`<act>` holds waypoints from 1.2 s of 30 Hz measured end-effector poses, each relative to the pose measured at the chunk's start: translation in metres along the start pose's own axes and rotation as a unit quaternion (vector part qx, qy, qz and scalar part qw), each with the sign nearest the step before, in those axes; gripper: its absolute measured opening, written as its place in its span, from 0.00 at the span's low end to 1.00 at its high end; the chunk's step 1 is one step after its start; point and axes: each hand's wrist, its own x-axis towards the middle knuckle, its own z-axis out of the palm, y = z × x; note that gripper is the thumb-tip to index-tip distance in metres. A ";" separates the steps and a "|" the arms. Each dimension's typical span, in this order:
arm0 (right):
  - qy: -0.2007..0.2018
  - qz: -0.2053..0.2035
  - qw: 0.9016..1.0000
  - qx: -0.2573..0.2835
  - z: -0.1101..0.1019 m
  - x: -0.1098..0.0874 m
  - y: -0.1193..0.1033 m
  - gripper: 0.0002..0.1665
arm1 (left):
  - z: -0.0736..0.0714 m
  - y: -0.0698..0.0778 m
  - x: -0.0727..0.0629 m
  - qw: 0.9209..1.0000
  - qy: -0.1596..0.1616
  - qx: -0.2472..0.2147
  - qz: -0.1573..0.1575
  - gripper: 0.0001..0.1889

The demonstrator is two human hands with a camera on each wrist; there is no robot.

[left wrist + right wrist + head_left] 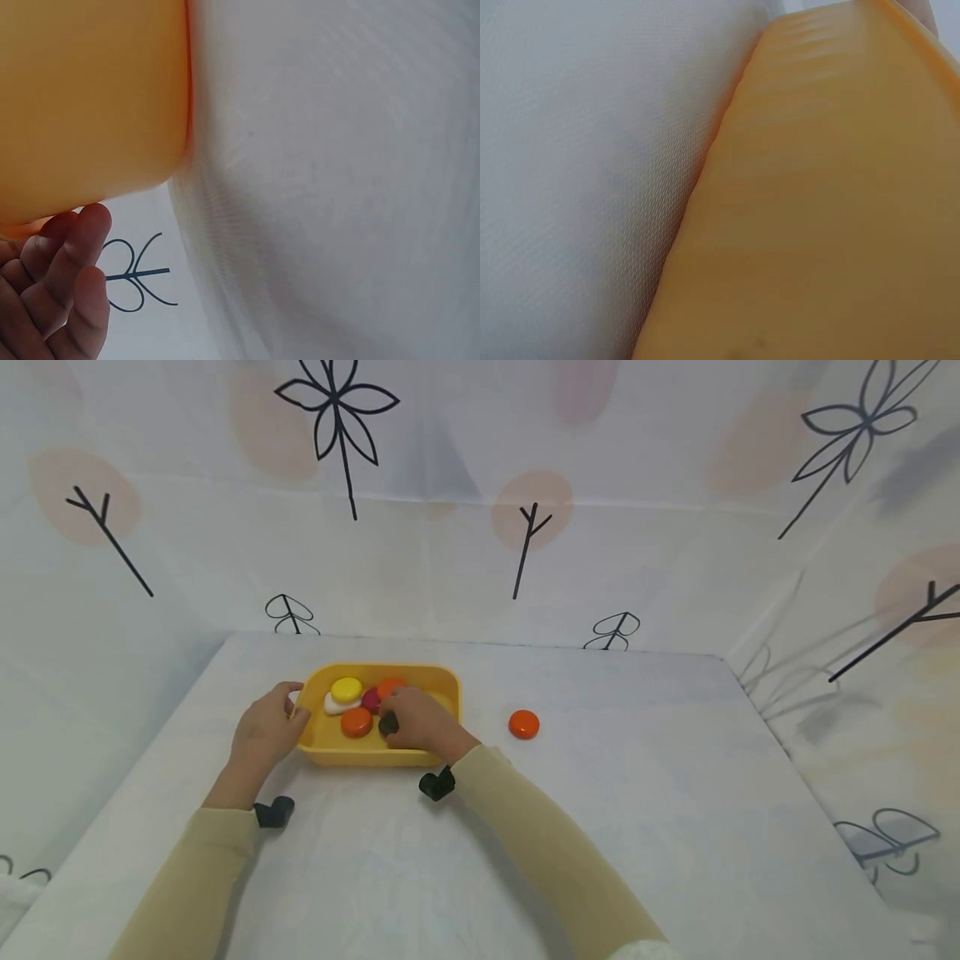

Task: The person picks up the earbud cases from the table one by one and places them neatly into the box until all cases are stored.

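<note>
as seen in the head view, a yellow, rectangular, plastic-looking tray with rounded corners sits on a white cloth-covered table, left of centre. the left hand grips the tray's left end, thumb at the rim. the right hand reaches into the tray's right part; its fingers are drawn narrow and pinch a dark piece, its full shape hidden. near this piece lie a round orange disc, a crimson piece and a second orange piece, partly covered by the hand. a round yellow disc overlaps a flat white piece. a glossy orange-red disc lies on the table, right of the tray and apart from it.

in the left wrist view, the left hand's bent fingers touch the tray's outer side near the rim.

in the right wrist view, the tray's outer wall fills the right side. a sliver of skin shows at upper right; which hand it belongs to cannot be told. the right fingers' state cannot be judged here.
</note>
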 end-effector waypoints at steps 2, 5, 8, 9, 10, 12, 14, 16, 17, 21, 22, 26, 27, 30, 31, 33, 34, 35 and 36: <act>0.003 -0.004 1.000 0.001 0.000 0.000 0.000 0.21 | 0.000 0.000 0.000 1.000 0.000 -0.002 0.002 0.28; 0.010 -0.012 1.000 0.003 0.000 0.000 0.001 0.20 | 0.000 0.000 0.000 1.000 0.002 -0.004 0.005 0.28; 0.015 -0.017 1.000 0.011 -0.001 0.000 0.002 0.18 | -0.001 0.000 0.001 1.000 0.004 -0.003 0.005 0.28; 0.016 -0.018 1.000 0.013 -0.001 0.000 0.002 0.18 | -0.001 0.000 0.000 1.000 0.004 -0.003 0.005 0.28; 0.017 -0.017 1.000 0.016 -0.002 0.000 0.002 0.17 | -0.001 0.001 0.000 1.000 0.003 -0.003 0.003 0.28; 0.018 -0.016 0.999 0.022 -0.002 0.000 0.002 0.15 | 0.000 0.001 0.001 1.000 0.004 -0.003 0.002 0.28; 0.019 -0.015 0.999 0.025 -0.003 0.000 0.002 0.13 | 0.000 0.001 0.001 1.000 0.004 -0.002 0.001 0.28; 0.019 -0.015 0.999 0.027 -0.003 0.000 0.002 0.11 | 0.000 0.001 0.001 1.000 0.006 -0.002 0.002 0.28; 0.019 -0.015 0.999 0.027 -0.003 0.000 0.002 0.10 | 0.000 0.001 0.001 1.000 0.006 -0.001 0.002 0.28; 0.028 -0.017 0.999 0.031 -0.003 0.000 0.002 0.11 | -0.001 0.002 0.001 1.000 0.003 -0.003 0.002 0.28; 0.030 -0.018 0.999 0.032 -0.003 -0.001 0.002 0.11 | -0.001 0.002 0.001 1.000 0.001 -0.003 0.002 0.28; 0.048 -0.029 0.998 0.030 -0.004 -0.002 0.001 0.13 | -0.003 0.002 0.000 1.000 -0.005 -0.002 0.001 0.28; 0.052 -0.031 0.998 0.030 -0.004 -0.002 0.001 0.13 | -0.004 0.002 0.000 1.000 -0.006 -0.002 0.001 0.28; 0.064 -0.035 0.997 0.039 -0.005 -0.002 0.000 0.12 | -0.005 0.002 -0.001 1.000 -0.009 -0.001 -0.001 0.29; 0.068 -0.035 0.996 0.045 -0.004 -0.002 0.000 0.13 | -0.005 0.002 -0.001 1.000 -0.010 -0.002 -0.003 0.29; 0.075 -0.033 0.995 0.055 -0.004 -0.002 0.000 0.13 | -0.004 0.001 -0.001 1.000 -0.012 -0.002 -0.004 0.29; 0.079 -0.031 0.994 0.061 -0.004 -0.003 0.000 0.13 | -0.004 0.001 0.000 1.000 -0.014 -0.003 -0.004 0.29; 0.083 -0.029 0.994 0.065 -0.004 -0.003 0.000 0.13 | -0.003 0.001 0.000 1.000 -0.015 -0.003 -0.005 0.29; 0.085 -0.025 0.994 0.069 -0.003 -0.004 0.000 0.13 | -0.003 0.000 0.000 1.000 -0.016 -0.003 -0.005 0.29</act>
